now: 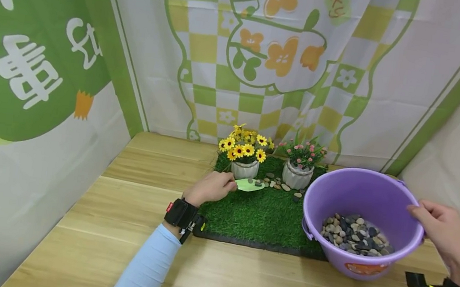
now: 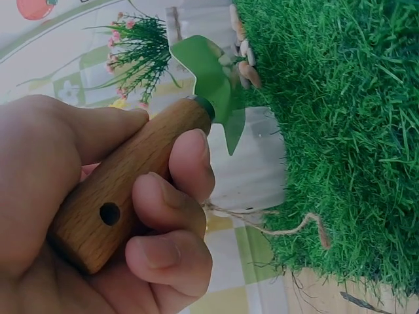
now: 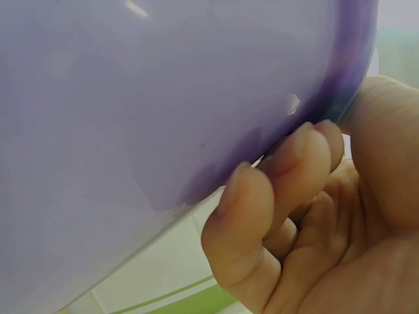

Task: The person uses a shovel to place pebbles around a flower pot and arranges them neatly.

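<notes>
My left hand (image 1: 212, 188) grips the wooden handle (image 2: 131, 176) of a small trowel with a light green blade (image 1: 246, 185). A few pebbles lie on the blade, which is held just above the artificial grass mat (image 1: 263, 219), in front of the yellow flower pot (image 1: 245, 169). On the right, my right hand (image 1: 445, 230) holds the rim of a purple bucket (image 1: 314, 197), thumb over the edge and fingers against the outer wall. Many mixed pebbles (image 1: 356, 235) cover part of the bucket's bottom. The bucket leans toward me, its left side over the mat.
Behind, a pot with pink flowers (image 1: 297, 173) stands on the mat. Loose stones (image 1: 278, 186) lie in front of the two pots. A wooden table (image 1: 108, 224) carries everything, and printed cloth walls (image 1: 205, 64) enclose its back and sides.
</notes>
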`<action>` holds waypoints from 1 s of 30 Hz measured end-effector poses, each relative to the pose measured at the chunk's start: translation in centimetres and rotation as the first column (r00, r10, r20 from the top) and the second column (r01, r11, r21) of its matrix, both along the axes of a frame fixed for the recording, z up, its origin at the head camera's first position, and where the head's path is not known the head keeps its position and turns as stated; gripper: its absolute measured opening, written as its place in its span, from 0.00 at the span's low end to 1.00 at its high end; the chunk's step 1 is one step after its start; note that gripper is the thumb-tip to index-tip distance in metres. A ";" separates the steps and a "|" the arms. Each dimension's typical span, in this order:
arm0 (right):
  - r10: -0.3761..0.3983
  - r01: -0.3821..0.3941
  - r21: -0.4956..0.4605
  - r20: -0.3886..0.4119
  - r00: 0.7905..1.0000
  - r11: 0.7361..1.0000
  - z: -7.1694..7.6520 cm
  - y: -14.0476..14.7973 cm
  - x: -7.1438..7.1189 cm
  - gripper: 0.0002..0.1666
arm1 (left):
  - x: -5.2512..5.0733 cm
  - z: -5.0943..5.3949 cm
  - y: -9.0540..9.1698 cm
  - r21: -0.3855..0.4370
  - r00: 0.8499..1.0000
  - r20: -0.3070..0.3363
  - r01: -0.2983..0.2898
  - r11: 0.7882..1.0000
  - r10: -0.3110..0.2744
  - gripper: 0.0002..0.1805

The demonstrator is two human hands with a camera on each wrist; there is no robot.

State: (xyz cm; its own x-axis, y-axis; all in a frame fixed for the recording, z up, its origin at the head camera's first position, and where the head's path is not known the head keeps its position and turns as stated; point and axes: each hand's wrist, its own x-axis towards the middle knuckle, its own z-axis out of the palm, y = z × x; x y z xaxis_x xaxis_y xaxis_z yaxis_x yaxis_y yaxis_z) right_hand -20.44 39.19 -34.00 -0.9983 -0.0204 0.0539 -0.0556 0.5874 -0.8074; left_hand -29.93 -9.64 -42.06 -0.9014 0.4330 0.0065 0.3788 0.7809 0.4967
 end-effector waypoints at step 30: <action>0.010 -0.010 -0.002 -0.012 1.000 1.000 -0.1 -0.1 -0.1 0.21 | 0.3 -0.2 -0.9 -0.002 0.999 0.024 -0.038 0.999 0.038 0.13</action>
State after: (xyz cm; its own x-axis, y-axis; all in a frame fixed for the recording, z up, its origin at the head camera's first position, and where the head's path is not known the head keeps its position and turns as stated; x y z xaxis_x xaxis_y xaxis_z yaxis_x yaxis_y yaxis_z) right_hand -20.54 39.11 -34.09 -0.9974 -0.0307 0.0657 -0.0712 0.5854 -0.8076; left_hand -29.60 -10.54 -42.24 -0.9171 0.3984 -0.0157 0.3368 0.7951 0.5043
